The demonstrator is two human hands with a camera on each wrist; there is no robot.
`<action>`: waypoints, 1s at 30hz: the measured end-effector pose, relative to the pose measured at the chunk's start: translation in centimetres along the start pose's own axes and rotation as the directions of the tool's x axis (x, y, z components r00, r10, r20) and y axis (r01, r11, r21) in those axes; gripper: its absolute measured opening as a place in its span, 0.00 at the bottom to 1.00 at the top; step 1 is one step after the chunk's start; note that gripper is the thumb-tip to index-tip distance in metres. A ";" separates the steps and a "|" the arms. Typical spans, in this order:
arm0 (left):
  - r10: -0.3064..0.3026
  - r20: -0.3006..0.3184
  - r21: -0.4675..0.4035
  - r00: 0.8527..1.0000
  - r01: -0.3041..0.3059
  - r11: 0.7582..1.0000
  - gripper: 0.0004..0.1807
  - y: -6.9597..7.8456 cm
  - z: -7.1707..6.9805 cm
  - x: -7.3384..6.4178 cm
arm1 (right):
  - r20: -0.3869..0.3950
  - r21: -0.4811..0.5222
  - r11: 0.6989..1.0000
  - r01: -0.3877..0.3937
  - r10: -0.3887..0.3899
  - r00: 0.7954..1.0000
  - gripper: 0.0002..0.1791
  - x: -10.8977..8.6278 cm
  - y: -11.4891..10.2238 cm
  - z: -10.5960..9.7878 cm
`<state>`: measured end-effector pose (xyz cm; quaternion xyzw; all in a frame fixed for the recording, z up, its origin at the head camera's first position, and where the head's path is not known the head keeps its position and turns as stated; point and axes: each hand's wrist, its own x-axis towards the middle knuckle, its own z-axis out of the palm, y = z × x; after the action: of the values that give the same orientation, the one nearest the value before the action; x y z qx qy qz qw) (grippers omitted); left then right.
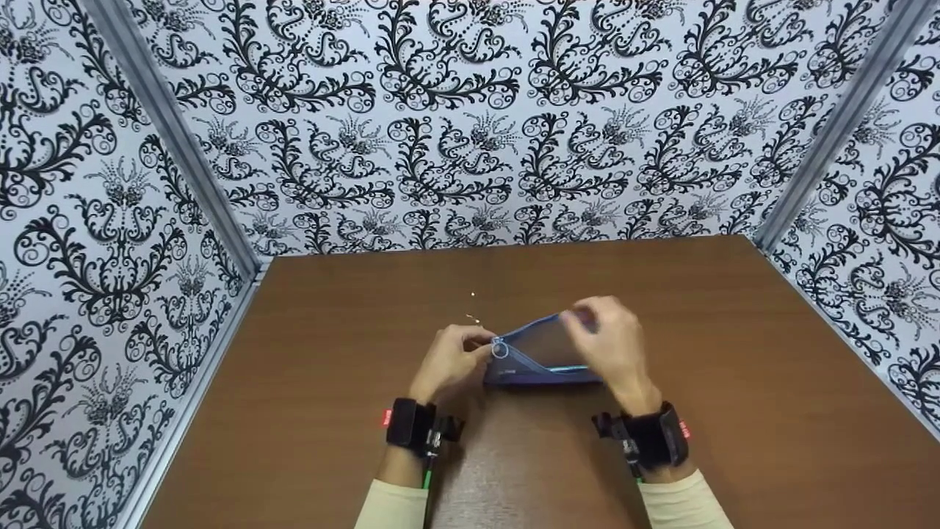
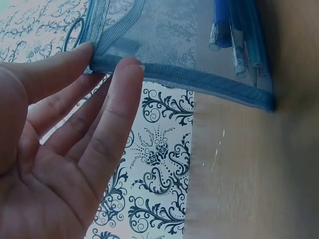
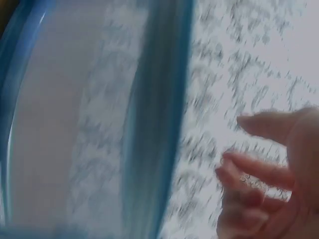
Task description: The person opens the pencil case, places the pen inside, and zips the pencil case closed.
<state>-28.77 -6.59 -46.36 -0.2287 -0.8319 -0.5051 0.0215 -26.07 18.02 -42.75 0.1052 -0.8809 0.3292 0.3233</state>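
A blue mesh zipper pouch point(image 1: 514, 365) stands upright over the table, its top gaping. My left hand point(image 1: 452, 360) pinches its left top corner between thumb and fingers, beside the round zipper pull point(image 1: 500, 348). Through the mesh, several pens point(image 2: 239, 55) show low in the pouch in the left wrist view. My right hand point(image 3: 264, 189) is off the pouch's zipper edge in the right wrist view, thumb and loosely bent fingers apart with nothing between them. In the head view that hand is blurred, at the pouch's right end.
The brown wooden table point(image 1: 352, 308) extends around both hands. Patterned black-and-white walls point(image 1: 470, 147) with grey metal posts point(image 1: 176, 139) border its back and sides. Small bright glints lie on the table behind the left hand.
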 end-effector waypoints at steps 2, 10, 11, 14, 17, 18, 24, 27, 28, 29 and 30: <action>0.002 0.004 0.009 1.000 -0.002 1.000 0.07 0.0 0.1 0.0 | 0.054 0.034 0.990 0.137 -0.139 0.989 0.10 -0.6 -1.2 1.0; 0.037 0.028 0.052 0.999 -0.038 0.998 0.07 0.0 0.3 0.1 | 0.227 -0.100 0.900 0.425 -0.395 0.890 0.15 -2.9 -3.0 4.4; 0.042 0.031 0.055 0.999 -0.043 0.998 0.07 0.0 0.3 0.1 | 0.215 -0.117 0.892 0.437 -0.407 0.888 0.15 -3.0 -2.9 4.6; 0.054 0.038 0.065 0.998 -0.056 0.996 0.06 0.0 0.3 0.2 | 0.154 -0.127 0.881 0.455 -0.435 0.887 0.11 -3.1 -2.9 5.1; 0.062 0.045 0.088 0.997 -0.066 0.994 0.07 0.1 0.3 0.3 | 0.101 -0.079 0.901 0.426 -0.418 0.903 0.06 -3.1 -3.2 5.1; 0.065 0.048 0.092 0.997 -0.069 0.993 0.07 0.1 0.2 0.3 | 0.092 -0.059 0.915 0.400 -0.394 0.915 0.05 -3.1 -3.4 5.0; 0.084 0.070 0.062 0.994 -0.088 0.994 0.07 0.3 0.1 0.1 | 0.118 0.035 0.986 0.162 -0.165 0.979 0.05 -3.0 -3.9 4.5; 0.089 0.071 0.063 0.993 -0.094 0.994 0.07 0.3 0.0 0.1 | 0.122 0.028 0.995 0.095 -0.098 0.988 0.07 -2.9 -3.9 4.5; 0.091 0.071 0.067 0.993 -0.096 0.993 0.07 0.3 0.0 0.1 | 0.122 0.025 0.996 0.080 -0.083 0.989 0.08 -2.9 -3.9 4.5; 0.091 0.070 0.070 0.993 -0.096 0.993 0.07 0.3 0.0 0.1 | 0.124 0.022 0.997 0.068 -0.070 0.990 0.08 -2.9 -3.8 4.5; 0.091 0.071 0.071 0.993 -0.096 0.993 0.07 0.3 0.1 0.1 | 0.126 0.019 0.998 0.057 -0.059 0.990 0.09 -2.8 -3.7 4.5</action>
<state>-28.68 -6.39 -46.10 -0.2836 -0.8386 -0.4644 0.0255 -24.62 12.21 -45.21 0.1540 -0.8937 0.3191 0.2752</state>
